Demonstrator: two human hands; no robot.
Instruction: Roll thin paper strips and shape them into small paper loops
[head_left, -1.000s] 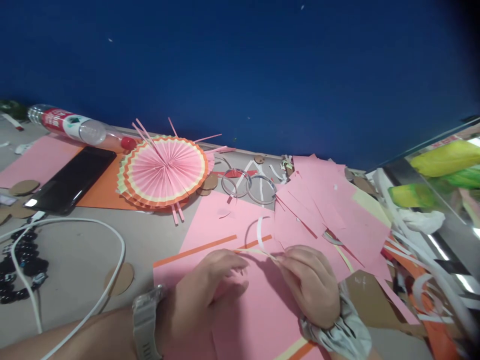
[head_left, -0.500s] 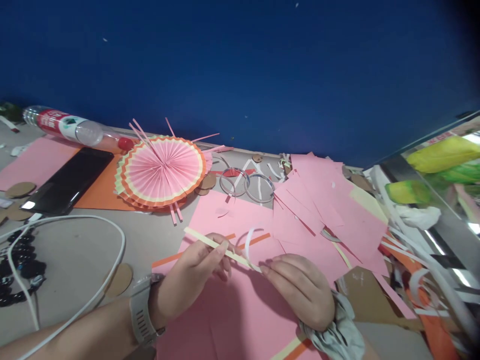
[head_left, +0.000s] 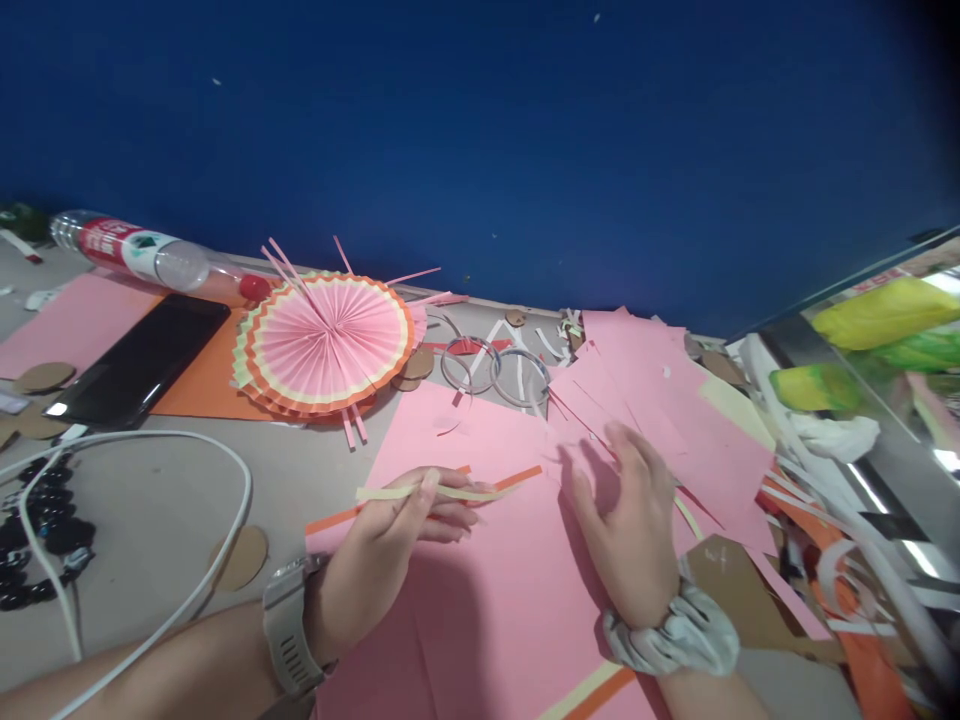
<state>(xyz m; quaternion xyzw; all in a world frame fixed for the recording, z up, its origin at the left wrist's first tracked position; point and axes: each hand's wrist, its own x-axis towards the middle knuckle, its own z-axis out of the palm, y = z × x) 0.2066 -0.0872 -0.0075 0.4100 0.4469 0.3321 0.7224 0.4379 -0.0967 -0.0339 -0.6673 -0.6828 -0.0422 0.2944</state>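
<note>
My left hand (head_left: 401, 520) pinches a pale yellow paper strip (head_left: 450, 493) between thumb and fingers, over the pink paper sheet (head_left: 495, 600). The strip's right end reaches out past the fingertips. To the right, my right hand (head_left: 630, 530) is raised above the pink paper with thumb and fingers apart, nothing plainly in it. A faint, motion-smeared whitish sliver (head_left: 541, 425) shows just left of its fingertips. An orange strip (head_left: 519, 478) lies on the pink paper behind the yellow one.
A pleated paper rosette (head_left: 330, 335) sits at the back left, by a bottle (head_left: 142, 250) and a black phone (head_left: 139, 360). Two tape rolls (head_left: 519, 378) lie behind the hands. Loose pink sheets (head_left: 652, 390) are piled right. A white cable (head_left: 244, 500) loops at left.
My right hand has left the strip's end, moved up and right, and opened. The curled white sliver has come off the yellow strip. My left hand keeps its hold, with the strip lying flatter.
</note>
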